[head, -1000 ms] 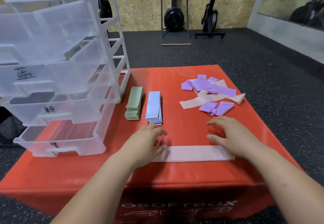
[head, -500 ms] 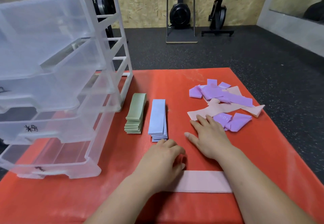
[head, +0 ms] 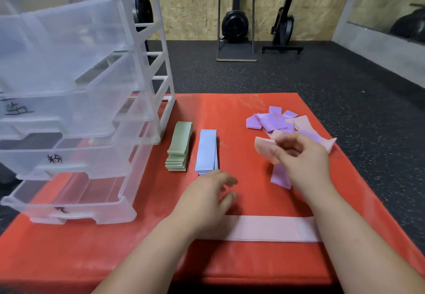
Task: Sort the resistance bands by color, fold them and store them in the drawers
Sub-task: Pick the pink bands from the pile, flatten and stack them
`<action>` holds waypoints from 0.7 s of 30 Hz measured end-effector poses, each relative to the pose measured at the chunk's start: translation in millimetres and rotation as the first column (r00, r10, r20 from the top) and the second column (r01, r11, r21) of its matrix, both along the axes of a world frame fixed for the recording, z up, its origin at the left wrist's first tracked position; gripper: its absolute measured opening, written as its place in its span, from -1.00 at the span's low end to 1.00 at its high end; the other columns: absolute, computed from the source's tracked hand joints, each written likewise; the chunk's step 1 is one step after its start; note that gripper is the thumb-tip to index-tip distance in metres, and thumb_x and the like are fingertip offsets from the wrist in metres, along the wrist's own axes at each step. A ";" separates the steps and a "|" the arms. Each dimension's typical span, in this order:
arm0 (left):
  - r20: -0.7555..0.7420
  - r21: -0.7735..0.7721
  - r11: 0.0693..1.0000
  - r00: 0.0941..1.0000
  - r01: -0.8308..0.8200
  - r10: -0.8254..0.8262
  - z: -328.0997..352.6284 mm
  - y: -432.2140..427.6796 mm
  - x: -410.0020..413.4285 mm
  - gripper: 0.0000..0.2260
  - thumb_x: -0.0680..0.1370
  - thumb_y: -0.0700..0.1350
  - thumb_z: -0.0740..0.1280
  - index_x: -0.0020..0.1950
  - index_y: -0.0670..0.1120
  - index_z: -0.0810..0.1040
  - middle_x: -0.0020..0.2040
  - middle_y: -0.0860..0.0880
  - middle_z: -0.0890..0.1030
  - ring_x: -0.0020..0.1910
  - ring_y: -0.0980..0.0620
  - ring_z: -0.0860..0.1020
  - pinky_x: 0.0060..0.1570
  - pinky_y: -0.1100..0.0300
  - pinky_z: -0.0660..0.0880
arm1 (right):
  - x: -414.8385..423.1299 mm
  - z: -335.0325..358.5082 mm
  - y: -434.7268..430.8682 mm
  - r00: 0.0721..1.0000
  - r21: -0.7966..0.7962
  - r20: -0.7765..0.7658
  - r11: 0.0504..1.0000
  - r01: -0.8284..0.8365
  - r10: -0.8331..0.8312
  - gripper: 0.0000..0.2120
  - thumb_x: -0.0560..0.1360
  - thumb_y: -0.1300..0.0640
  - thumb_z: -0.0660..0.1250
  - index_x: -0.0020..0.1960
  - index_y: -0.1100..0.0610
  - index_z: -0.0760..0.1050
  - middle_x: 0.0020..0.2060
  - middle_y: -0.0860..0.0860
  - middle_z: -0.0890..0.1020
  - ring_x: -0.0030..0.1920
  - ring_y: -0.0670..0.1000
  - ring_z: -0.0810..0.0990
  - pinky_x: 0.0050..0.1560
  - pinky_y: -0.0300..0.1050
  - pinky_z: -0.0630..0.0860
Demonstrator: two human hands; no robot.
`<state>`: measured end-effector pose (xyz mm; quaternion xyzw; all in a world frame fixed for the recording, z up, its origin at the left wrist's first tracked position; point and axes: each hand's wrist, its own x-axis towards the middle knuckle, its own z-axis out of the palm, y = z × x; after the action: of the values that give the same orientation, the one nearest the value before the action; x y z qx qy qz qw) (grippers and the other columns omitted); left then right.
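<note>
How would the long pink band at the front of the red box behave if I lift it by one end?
Probably floppy: the flat pink band looks thin, and the held pink band bends limply in the right hand. It is likely light too. If pushed, it may wrinkle rather than slide.

A clear plastic drawer unit [head: 76,118] is stood on the left of the red soft box [head: 230,109]. Beside it, stacks of folded green bands [head: 179,146] and folded blue bands [head: 207,151] are laid parallel. At the right rear, purple and pink bands [head: 276,122] are heaped; one flat pink band [head: 271,228] is stretched along the front edge.
</note>
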<state>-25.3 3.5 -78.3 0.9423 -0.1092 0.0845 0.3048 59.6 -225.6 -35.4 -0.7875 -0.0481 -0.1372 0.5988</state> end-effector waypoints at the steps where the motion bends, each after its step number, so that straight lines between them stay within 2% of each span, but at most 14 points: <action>1: 0.015 -0.042 0.999 1.000 -0.020 0.021 2.3 -0.7 -0.5 -0.79 0.62 -0.01 0.39 0.25 0.11 0.62 0.11 0.19 0.63 0.02 0.21 0.60 0.11 0.07 0.55 | -3.9 4.7 -3.9 1.000 0.077 0.022 0.997 0.005 -0.007 -0.81 0.48 0.26 0.55 0.02 0.05 0.65 -0.10 -0.08 0.74 -0.06 0.00 0.73 -0.02 -0.26 0.63; 3: 0.032 -0.148 0.987 0.997 -0.063 0.069 7.4 -3.5 -1.5 -0.81 0.62 -0.05 0.41 0.22 0.10 0.64 0.08 0.19 0.65 0.01 0.21 0.62 0.08 0.11 0.57 | -11.8 12.6 -13.5 0.999 0.174 0.048 0.985 -0.018 0.009 -0.76 0.52 0.35 0.47 0.12 0.10 0.61 -0.04 0.01 0.73 -0.06 0.02 0.73 -0.02 -0.23 0.65; 5: 0.044 -0.252 0.963 0.993 -0.095 0.110 12.3 -7.4 -1.8 -0.82 0.61 -0.10 0.43 0.20 0.08 0.66 0.04 0.19 0.67 0.00 0.21 0.63 0.06 0.17 0.57 | -18.8 17.4 -22.2 0.997 0.198 0.038 0.978 -0.067 0.061 -0.75 0.55 0.33 0.45 0.17 0.09 0.60 -0.03 0.06 0.75 -0.05 0.01 0.74 0.02 -0.14 0.66; 7: 0.036 -0.324 0.939 0.990 -0.117 0.136 17.6 -11.9 -1.9 -0.81 0.61 -0.10 0.44 0.21 0.07 0.67 0.03 0.19 0.69 -0.02 0.21 0.64 0.05 0.21 0.57 | -24.1 17.3 -28.3 0.994 0.161 0.019 0.980 -0.113 0.112 -0.77 0.57 0.31 0.44 0.16 0.05 0.62 -0.04 0.07 0.76 -0.02 0.06 0.75 0.06 -0.08 0.65; 11: 0.046 -0.394 0.915 0.992 -0.089 0.117 23.6 -22.3 -1.9 -0.71 0.60 -0.04 0.49 0.32 0.09 0.62 0.11 0.18 0.67 0.01 0.18 0.64 0.00 0.30 0.53 | -35.5 15.1 -33.1 0.988 0.051 0.042 0.987 -0.151 0.149 -0.78 0.56 0.32 0.45 0.10 0.05 0.63 -0.05 0.00 0.76 0.03 0.05 0.74 0.06 -0.14 0.66; 15: 0.069 -0.356 0.934 0.998 0.015 0.010 26.2 -37.4 -1.8 -0.62 0.60 0.01 0.49 0.41 0.12 0.56 0.20 0.20 0.62 0.12 0.17 0.60 0.04 0.27 0.53 | -49.1 8.7 -28.2 0.960 -0.173 0.071 0.952 -0.254 0.269 -0.80 0.55 0.25 0.49 0.07 -0.02 0.63 -0.08 -0.10 0.74 -0.02 -0.06 0.72 0.06 -0.09 0.62; 19: 0.077 -0.186 0.983 0.997 0.008 0.006 22.4 -46.4 5.0 -0.89 0.62 -0.02 0.44 0.13 0.10 0.68 -0.06 0.14 0.67 -0.06 0.16 0.60 0.01 0.09 0.57 | -54.0 -2.6 -20.3 0.934 -0.306 0.083 0.901 -0.308 0.348 -0.76 0.54 0.22 0.50 0.10 -0.05 0.57 -0.12 -0.13 0.71 -0.04 -0.06 0.71 0.05 -0.13 0.61; 21: 0.078 -0.199 0.980 0.996 -0.029 0.045 20.6 -47.4 7.7 -0.95 0.63 -0.03 0.42 0.05 0.09 0.68 -0.14 0.15 0.66 -0.12 0.14 0.60 -0.02 0.02 0.57 | -49.2 -12.9 -22.4 0.925 -0.384 0.002 0.854 -0.351 0.381 -0.63 0.52 0.13 0.53 0.23 -0.12 0.50 -0.12 -0.20 0.69 -0.08 -0.11 0.67 0.01 -0.15 0.58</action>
<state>-17.6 -43.9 -57.7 0.9051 -0.0952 0.1390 0.3905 10.4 -248.0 -48.3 -0.8580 -0.2455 -0.0395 0.4494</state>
